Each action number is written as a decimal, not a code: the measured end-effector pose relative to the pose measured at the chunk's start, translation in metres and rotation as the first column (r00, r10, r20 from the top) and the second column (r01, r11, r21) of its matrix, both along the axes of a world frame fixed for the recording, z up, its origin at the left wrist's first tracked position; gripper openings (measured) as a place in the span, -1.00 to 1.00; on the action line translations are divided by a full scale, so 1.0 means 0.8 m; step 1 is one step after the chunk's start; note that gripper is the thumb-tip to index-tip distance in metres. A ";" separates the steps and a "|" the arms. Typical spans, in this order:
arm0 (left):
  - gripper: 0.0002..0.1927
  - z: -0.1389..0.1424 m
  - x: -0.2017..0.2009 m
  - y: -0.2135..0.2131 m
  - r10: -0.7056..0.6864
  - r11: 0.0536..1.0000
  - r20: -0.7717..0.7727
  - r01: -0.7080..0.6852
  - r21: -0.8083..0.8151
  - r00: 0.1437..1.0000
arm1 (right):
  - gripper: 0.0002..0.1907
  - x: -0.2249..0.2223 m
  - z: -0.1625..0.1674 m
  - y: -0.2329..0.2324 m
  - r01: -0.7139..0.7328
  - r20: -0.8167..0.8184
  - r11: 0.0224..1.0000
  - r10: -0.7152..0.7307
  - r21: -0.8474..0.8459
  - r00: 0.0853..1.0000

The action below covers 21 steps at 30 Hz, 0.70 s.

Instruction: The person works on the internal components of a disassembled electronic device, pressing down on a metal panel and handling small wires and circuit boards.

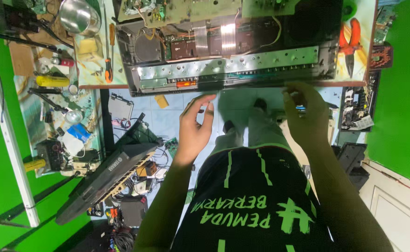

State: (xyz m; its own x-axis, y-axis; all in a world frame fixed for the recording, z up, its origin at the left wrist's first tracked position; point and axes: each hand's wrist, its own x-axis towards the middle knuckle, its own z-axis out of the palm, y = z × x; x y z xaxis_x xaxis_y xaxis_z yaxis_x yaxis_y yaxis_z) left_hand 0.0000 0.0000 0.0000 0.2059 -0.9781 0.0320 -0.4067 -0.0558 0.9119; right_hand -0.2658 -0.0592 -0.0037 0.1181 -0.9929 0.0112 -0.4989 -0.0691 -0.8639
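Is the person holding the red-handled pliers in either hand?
No. The red-handled pliers lie on the bench at the right of the opened keyboard chassis, while the left hand and right hand are below its front edge.

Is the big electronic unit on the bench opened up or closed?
Opened: the electronic unit shows bare circuit boards, ribbon cables and wiring.

The opened keyboard (228, 51) runs off the top edge, its far half unseen. Right hand (307, 116) has its fingertips tucked under the near rim, out of sight. The pliers (350, 44) tips blur against the table. Both forearms are cut off at the bottom edge.
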 end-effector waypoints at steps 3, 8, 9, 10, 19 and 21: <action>-0.73 0.002 -0.005 -0.009 0.040 0.986 -0.031 -0.034 0.166 0.999 | -0.73 -0.006 -0.011 -0.009 -0.082 -0.082 0.994 0.076 -0.073 0.994; -0.71 -0.019 -0.011 -0.036 -0.063 0.985 0.159 0.036 0.171 0.985 | -0.63 -0.007 -0.035 -0.045 -0.220 -0.167 0.966 0.196 -0.137 0.966; -0.70 -0.030 -0.012 -0.040 -0.095 0.988 0.265 0.058 0.145 0.960 | -0.60 -0.005 -0.041 -0.052 -0.261 -0.226 0.949 0.219 -0.177 0.949; -0.70 -0.041 -0.009 -0.044 -0.118 0.990 0.374 0.077 0.121 0.920 | -0.57 -0.001 -0.048 -0.061 -0.308 -0.279 0.926 0.244 -0.217 0.929; -0.61 -0.099 -0.030 -0.081 -0.315 0.946 0.606 0.189 0.265 0.731 | -0.48 0.017 -0.086 -0.092 -0.548 -0.394 0.827 0.465 -0.125 0.792; -0.52 -0.102 -0.040 -0.083 -0.522 0.795 0.481 0.197 0.574 0.704 | -0.50 0.018 -0.092 -0.093 -0.589 -0.423 0.801 0.500 -0.105 0.756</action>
State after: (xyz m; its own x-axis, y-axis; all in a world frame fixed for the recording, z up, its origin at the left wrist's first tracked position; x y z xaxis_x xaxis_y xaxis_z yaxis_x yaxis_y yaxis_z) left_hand -0.0316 -0.0660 -0.0820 -0.0696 -0.8947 -0.4412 -0.9193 -0.1142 0.3767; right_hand -0.2517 -0.1333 -0.0776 0.6773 -0.7329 0.0645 -0.5836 -0.5886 -0.5595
